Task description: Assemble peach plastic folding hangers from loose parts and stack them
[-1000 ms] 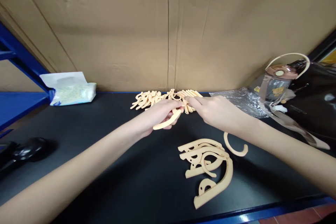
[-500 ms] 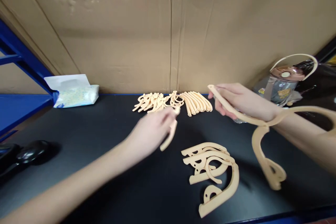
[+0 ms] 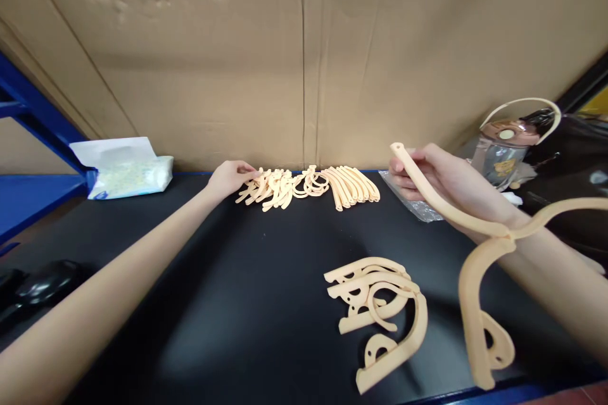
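My right hand (image 3: 430,171) is closed round one arm of a beige folding hanger (image 3: 470,266), held up above the table on the right. Its other arm hangs down, and its hook curves off past the right edge. My left hand (image 3: 230,178) reaches to the back of the table, its fingertips pinched on a small curved beige piece at the left end of a row of such pieces (image 3: 278,190). Beside these lie beige rings or hooks (image 3: 316,183) and a row of longer curved arms (image 3: 354,186). Several folded hangers (image 3: 394,354) lie overlapping nearer me.
A pack of wipes (image 3: 130,174) sits at the back left, near a blue metal frame (image 3: 42,107). Shiny black objects (image 3: 47,281) are at the left. A handled bottle (image 3: 503,145) and clear plastic bag (image 3: 425,210) are at the right. Cardboard (image 3: 213,63) stands behind.
My left hand has moved left and back from mid-table to the row of small pieces; the curved piece below it no longer shows there. My right hand has turned the hanger slightly, closer to the camera.
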A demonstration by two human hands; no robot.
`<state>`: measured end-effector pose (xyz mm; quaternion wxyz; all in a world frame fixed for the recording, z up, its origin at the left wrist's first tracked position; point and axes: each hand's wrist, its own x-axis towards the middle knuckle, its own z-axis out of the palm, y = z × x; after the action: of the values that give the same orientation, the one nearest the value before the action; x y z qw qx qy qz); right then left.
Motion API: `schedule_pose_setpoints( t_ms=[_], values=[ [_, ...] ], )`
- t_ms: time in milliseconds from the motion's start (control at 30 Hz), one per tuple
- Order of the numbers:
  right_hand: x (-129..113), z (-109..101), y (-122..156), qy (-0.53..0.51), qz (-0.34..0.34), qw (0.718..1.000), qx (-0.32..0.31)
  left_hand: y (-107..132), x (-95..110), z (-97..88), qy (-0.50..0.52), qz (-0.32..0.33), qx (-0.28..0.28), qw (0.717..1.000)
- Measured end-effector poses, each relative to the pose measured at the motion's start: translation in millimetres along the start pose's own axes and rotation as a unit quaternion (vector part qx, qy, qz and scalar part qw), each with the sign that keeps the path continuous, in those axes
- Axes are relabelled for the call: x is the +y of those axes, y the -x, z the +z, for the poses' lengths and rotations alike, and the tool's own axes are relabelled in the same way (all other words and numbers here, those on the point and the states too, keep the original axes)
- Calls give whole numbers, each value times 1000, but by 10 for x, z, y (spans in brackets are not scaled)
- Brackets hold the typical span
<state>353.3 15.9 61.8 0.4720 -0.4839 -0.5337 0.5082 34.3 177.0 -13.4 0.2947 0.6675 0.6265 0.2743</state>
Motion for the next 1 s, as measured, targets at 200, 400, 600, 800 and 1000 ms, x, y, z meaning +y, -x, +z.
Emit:
schedule_pose_setpoints(
  t_ms=[200,400,600,800,1000],
  values=[
    [98,11,-64,-79,-7,991,107,496,269,155,83,71,38,993],
    [364,171,-125,-149,-10,981,123,1178,502,346,366,-23,-342,865],
    [693,246,-143,50,-97,993,48,1350,473,334,488,-105,-309,810],
    [655,348,-75,415,-232,879,20,1412,455,374,422,-107,-262,861],
    [544,636,-41,619,-365,695,7,1530,509,379,406,-126,-333,841]
  ],
)
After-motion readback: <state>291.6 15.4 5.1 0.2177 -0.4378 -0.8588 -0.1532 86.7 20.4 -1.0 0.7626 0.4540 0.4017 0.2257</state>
